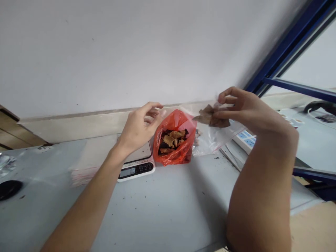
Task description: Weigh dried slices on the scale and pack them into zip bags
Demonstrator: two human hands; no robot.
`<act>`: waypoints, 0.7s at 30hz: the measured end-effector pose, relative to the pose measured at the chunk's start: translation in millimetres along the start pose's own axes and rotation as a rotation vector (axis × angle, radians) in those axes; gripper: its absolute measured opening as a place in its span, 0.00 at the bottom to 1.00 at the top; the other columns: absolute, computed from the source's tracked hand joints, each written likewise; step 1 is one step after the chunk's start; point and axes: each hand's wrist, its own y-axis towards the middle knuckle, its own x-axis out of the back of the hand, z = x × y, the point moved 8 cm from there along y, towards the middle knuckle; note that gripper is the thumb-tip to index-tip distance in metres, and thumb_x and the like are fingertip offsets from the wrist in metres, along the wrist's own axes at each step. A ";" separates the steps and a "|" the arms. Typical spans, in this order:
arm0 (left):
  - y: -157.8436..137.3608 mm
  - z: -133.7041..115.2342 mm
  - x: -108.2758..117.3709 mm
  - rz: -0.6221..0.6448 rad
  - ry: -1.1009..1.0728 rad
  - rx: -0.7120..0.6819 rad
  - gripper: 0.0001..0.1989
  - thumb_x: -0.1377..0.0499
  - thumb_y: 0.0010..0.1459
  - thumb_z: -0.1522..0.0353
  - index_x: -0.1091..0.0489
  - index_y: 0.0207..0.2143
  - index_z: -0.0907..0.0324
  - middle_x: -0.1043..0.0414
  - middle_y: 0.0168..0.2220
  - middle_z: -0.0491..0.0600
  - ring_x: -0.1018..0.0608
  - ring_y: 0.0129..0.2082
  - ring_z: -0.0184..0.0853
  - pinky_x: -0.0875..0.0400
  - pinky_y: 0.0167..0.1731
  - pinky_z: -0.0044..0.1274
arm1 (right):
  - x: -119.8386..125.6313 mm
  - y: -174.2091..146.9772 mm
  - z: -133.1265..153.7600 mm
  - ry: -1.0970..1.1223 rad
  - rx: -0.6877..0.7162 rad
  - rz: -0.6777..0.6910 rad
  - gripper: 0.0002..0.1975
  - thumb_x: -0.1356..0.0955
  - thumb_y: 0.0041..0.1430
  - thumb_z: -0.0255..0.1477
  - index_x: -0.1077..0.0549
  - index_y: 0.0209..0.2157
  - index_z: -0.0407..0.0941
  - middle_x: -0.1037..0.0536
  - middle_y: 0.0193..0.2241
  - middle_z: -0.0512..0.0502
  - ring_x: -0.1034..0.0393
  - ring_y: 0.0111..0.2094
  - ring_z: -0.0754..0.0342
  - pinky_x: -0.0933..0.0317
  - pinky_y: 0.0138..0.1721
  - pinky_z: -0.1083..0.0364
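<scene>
My right hand (244, 108) pinches a clear plastic bag (210, 113) holding brown dried slices, raised over the right of the table. My left hand (143, 126) hovers above the kitchen scale, its fingers loosely bent and apart with nothing between them. Just right of that hand, an open red plastic bag (183, 154) stands on the table with more brown dried slices (172, 139) inside. The white kitchen scale (136, 169) sits beside it, partly covered by my left hand, and its display appears to read 0.0.
A stack of flat clear bags (84, 175) lies left of the scale. A black round object (9, 189) is at the far left. Behind the table (157, 210) rises a white wall (105, 63). On the right are a power strip (245, 140) and a blue metal frame (283, 45).
</scene>
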 end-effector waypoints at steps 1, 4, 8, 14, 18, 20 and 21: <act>-0.5 -0.8 -1.5 0.028 -0.068 0.020 0.22 0.40 0.65 0.54 0.24 0.51 0.61 0.19 0.46 0.56 0.18 0.47 0.40 0.22 0.46 0.27 | -15.1 -0.7 11.6 0.009 0.044 0.112 0.15 0.25 0.45 0.31 0.33 0.33 0.49 0.25 0.30 0.52 0.26 0.27 0.55 0.33 0.26 0.56; -2.6 -2.2 -6.7 0.121 -0.212 0.073 0.27 0.36 0.61 0.50 0.24 0.53 0.61 0.20 0.53 0.58 0.19 0.52 0.43 0.24 0.53 0.30 | -59.3 -4.3 40.4 0.002 0.173 0.382 0.18 0.23 0.44 0.33 0.33 0.34 0.48 0.24 0.33 0.50 0.26 0.31 0.54 0.33 0.27 0.56; -2.1 7.0 3.0 0.091 -0.298 0.146 0.16 0.31 0.57 0.57 0.23 0.40 0.58 0.16 0.39 0.52 0.15 0.38 0.41 0.19 0.41 0.29 | -81.7 3.0 51.3 -0.083 0.231 0.384 0.18 0.23 0.47 0.34 0.30 0.38 0.47 0.21 0.35 0.48 0.25 0.34 0.52 0.33 0.30 0.55; 1.3 37.5 40.0 -0.091 -0.442 0.239 0.12 0.30 0.54 0.64 0.30 0.33 0.57 0.21 0.29 0.47 0.15 0.33 0.38 0.18 0.42 0.30 | -90.7 12.1 26.6 -0.155 0.145 0.534 0.18 0.27 0.53 0.44 0.22 0.25 0.43 0.22 0.25 0.46 0.30 0.28 0.54 0.37 0.30 0.53; -1.1 56.1 59.8 -0.235 -0.201 0.306 0.19 0.32 0.51 0.69 0.31 0.45 0.55 0.21 0.34 0.47 0.16 0.34 0.38 0.19 0.41 0.32 | -104.1 17.6 27.5 0.036 0.151 0.541 0.14 0.27 0.51 0.40 0.22 0.24 0.42 0.24 0.23 0.48 0.33 0.27 0.56 0.39 0.30 0.54; -3.6 49.0 73.8 -0.379 0.046 0.230 0.24 0.32 0.48 0.71 0.31 0.49 0.55 0.21 0.41 0.50 0.18 0.38 0.39 0.21 0.42 0.31 | -116.7 20.2 30.5 0.078 0.149 0.536 0.13 0.26 0.48 0.38 0.23 0.22 0.42 0.26 0.22 0.50 0.36 0.25 0.57 0.43 0.28 0.55; -3.7 42.3 74.9 -0.388 0.138 0.177 0.23 0.31 0.48 0.70 0.29 0.48 0.56 0.22 0.41 0.50 0.19 0.39 0.39 0.22 0.41 0.30 | -123.7 21.1 32.7 0.098 0.147 0.537 0.13 0.25 0.47 0.38 0.23 0.22 0.42 0.26 0.22 0.50 0.37 0.25 0.57 0.44 0.27 0.55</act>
